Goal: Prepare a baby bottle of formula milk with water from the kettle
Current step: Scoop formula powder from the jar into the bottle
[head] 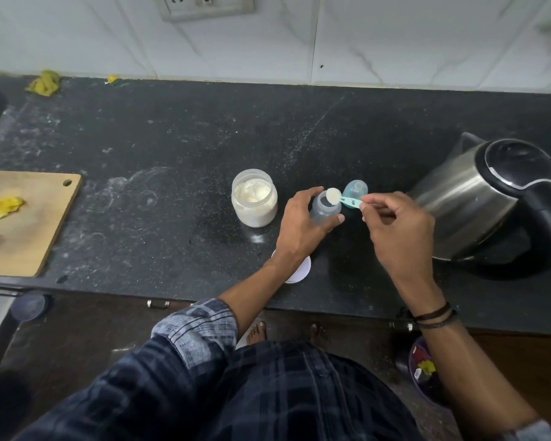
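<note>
Head view: the bottle [324, 211] stands open-mouthed on the dark counter [172, 138], between the jar [254, 198] of white powder and the kettle [490, 198]. The left hand [303, 227] grips it, fingers and thumb curled round the body below the neck. The right hand [395, 227] pinches the end of the handle of a teal scoop [345, 200], whose bowl, heaped with powder, sits right over the bottle's mouth. The teat cap [356, 189] lies just behind the scoop, and a white lid [301, 270] shows partly under the left wrist. The bottle looks like thin clear plastic: probably light, smooth and easy to tip while nearly empty, so a wrap round the middle of the body seems the right hold, leaving the narrow mouth clear. The scoop looks stiff and almost weightless, but the powder is loose, so it likely wants a level carry and a slow turn over the mouth. The kettle looks much the heaviest thing here. Its steel wall may be hot, so the black handle at its right is the place to grasp it. A board [29, 224] lies well to the left.
</note>
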{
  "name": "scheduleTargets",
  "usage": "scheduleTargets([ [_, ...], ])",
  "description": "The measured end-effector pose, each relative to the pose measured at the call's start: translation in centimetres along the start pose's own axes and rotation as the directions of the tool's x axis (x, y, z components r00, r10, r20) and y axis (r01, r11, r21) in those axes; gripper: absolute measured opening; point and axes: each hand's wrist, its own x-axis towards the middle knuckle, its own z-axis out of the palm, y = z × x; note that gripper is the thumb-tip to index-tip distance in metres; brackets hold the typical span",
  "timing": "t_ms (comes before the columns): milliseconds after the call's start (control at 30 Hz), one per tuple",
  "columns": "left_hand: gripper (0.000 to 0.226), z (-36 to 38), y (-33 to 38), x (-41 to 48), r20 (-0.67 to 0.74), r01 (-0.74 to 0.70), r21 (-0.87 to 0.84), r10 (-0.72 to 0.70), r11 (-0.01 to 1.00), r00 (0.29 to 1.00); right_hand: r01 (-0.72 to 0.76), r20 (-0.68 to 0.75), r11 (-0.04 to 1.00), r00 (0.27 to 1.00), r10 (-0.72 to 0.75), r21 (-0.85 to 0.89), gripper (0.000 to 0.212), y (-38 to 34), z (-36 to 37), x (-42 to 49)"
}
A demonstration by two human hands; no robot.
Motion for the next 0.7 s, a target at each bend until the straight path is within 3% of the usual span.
scheduleTargets([
  [267, 0.061, 0.0, 0.1, -0.1, -0.020, 0.003, -0.027, -0.003, 1.000, 1.000, 0.165, 0.092, 0.971, 0.984, -0.151, -0.171, 0.012, -0.7, 0.2, 0.1],
  [467, 0.058, 0.0, 0.0, -0.1, -0.027, -0.017, -0.029, 0.016, 0.999, 1.000, 0.343, 0.164, 0.894, 0.938, -0.307, -0.288, 0.010, -1.2, 0.4, -0.3],
  [700, 0.056, 0.0, -0.3, -0.1, -0.028, -0.036, -0.041, 0.035, 0.999, 0.999, 0.391, 0.213, 0.862, 0.917, -0.337, -0.322, 0.010, -0.8, 0.6, -0.8],
])
